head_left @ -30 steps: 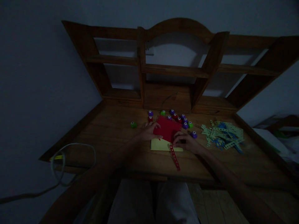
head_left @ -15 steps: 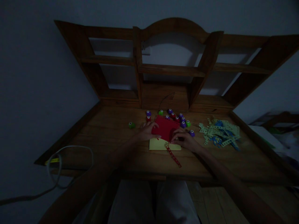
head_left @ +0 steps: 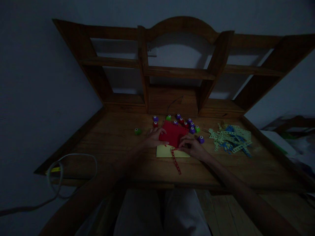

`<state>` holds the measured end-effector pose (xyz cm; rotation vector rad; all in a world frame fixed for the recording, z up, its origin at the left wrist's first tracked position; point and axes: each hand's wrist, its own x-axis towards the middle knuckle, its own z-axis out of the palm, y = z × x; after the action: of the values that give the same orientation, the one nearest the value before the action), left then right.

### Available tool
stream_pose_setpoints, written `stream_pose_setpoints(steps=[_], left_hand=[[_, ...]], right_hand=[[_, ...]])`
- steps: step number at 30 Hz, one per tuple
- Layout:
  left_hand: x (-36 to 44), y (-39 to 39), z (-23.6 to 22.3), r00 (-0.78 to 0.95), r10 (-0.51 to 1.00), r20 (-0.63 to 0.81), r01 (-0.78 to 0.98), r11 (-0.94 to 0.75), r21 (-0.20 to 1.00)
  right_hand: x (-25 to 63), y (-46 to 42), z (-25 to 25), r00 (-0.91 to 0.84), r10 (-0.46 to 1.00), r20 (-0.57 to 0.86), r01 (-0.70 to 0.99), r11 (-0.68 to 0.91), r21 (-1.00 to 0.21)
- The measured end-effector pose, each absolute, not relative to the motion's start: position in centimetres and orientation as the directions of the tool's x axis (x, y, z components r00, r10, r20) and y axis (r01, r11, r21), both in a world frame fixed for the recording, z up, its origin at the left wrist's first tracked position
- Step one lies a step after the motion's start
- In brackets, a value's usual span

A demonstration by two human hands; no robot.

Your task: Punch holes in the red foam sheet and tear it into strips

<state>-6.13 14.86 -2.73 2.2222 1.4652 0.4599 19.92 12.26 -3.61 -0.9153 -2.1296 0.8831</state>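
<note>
My left hand (head_left: 155,137) grips the left side of a flat red panel (head_left: 173,134) with small teeth along its far edge. Thumb and fingers of my right hand (head_left: 190,146) are pinched together at the panel's lower right edge, on the upper end of a narrow red strip with holes (head_left: 176,162). That strip dangles toward the desk's front edge. Whether it is joined to the panel is too dark to tell. Beneath both lies a pale yellow sheet or pad (head_left: 162,151).
Several purple, red and green eyed pieces (head_left: 192,130) stand behind the panel, and a green one (head_left: 137,131) sits to its left. A pile of pale green and blue plastic parts (head_left: 231,139) lies right. A wooden shelf (head_left: 180,72) backs the desk; a white cable (head_left: 81,154) loops at left.
The red strip's upper end has shifted left along the panel's lower edge, and its free end has swung. Both hands keep their hold. The view has shifted slightly.
</note>
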Motion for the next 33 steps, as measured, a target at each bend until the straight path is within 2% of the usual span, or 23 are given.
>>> stream_pose_setpoints(steps=[10, 14, 16, 18, 20, 23, 33], left_hand=[[-6.2, 15.4, -3.7, 0.393, 0.917, 0.063, 0.776, -0.368, 0.513], [-5.3, 14.5, -3.3, 0.334, 0.937, 0.103, 0.822, -0.343, 0.454], [-4.6, 13.6, -3.1, 0.352, 0.911, 0.214, 0.817, -0.411, 0.405], [-3.9, 12.8, -3.2, 0.495, 0.819, 0.289, 0.724, -0.573, 0.383], [-3.4, 12.2, -3.4, 0.674, 0.690, 0.262, 0.571, -0.713, 0.407], [-3.0, 11.8, -3.7, 0.807, 0.570, 0.155, 0.457, -0.769, 0.448], [-3.1, 11.2, -3.2, 0.832, 0.552, 0.059, 0.519, -0.812, 0.266]], right_hand=[[20.8, 11.8, -3.6, -0.576, 0.764, 0.291, 0.344, 0.549, -0.762], [21.3, 11.8, -3.8, -0.572, 0.766, 0.293, 0.339, 0.546, -0.766], [21.4, 11.8, -3.9, -0.569, 0.766, 0.297, 0.337, 0.547, -0.766], [21.4, 11.7, -3.9, -0.572, 0.765, 0.296, 0.337, 0.548, -0.765], [21.5, 11.6, -3.8, -0.575, 0.766, 0.289, 0.341, 0.546, -0.765], [21.7, 11.3, -3.8, -0.578, 0.766, 0.280, 0.338, 0.537, -0.773], [23.6, 9.5, -2.8, -0.566, 0.791, 0.234, 0.339, 0.482, -0.808]])
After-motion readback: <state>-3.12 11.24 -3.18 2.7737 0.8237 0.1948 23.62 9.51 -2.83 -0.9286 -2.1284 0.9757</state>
